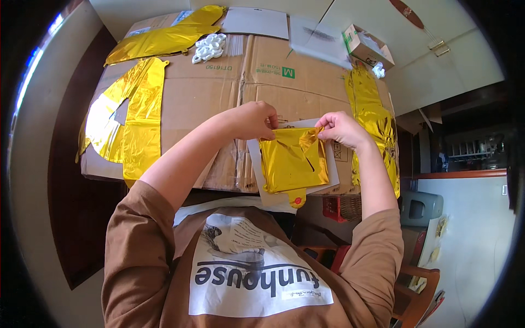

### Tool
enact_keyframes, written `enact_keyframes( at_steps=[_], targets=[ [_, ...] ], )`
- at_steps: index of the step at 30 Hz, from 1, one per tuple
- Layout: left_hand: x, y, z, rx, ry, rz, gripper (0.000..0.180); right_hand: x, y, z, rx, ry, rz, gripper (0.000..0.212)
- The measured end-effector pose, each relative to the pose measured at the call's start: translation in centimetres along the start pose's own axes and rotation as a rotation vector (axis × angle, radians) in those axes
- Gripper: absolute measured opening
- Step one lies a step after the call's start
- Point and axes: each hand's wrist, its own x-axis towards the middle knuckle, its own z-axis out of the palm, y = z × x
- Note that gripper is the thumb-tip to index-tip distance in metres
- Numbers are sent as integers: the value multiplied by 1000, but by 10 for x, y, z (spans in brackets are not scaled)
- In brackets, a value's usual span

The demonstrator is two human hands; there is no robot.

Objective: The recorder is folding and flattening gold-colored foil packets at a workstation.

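A folded gold foil balloon point(290, 164) lies on a white card point(334, 174) at the near edge of the cardboard-covered table point(202, 98). Its yellow tab with a red spot hangs past the card's near side. My left hand point(257, 121) pinches the far left part of the folded foil between thumb and fingers. At the far right corner, my right hand point(344, 131) grips the same foil, its fingertips closed on a raised crease. Part of the card is hidden under the foil.
Flat gold foil balloons lie at left point(143, 117), far left point(164, 41) and right point(377, 128). Toward the back are a pile of white plastic pieces point(209, 48), a white board point(254, 23), a clear plastic sheet point(314, 41) and a small carton point(367, 46). Below the table's right side hangs a red basket point(332, 209).
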Motion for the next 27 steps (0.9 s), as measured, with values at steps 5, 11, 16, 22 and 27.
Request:
enact_keyframes(
  at_steps=[5,11,16,22,27],
  targets=[
    [-2,-2,-2,-51,-3,-12,32,0,3,0,9,24,-38,19],
    [-14,-2,7,234,160,113,33,0,8,3,-79,55,-60,18],
    [-26,-3,14,327,331,176,30,1,6,4,-119,63,-66,19],
    [-31,-22,27,296,285,398,22,-11,-10,15,-311,179,-102,23],
    [-34,-29,29,284,337,457,21,-36,-9,33,-604,466,-353,35]
  ],
)
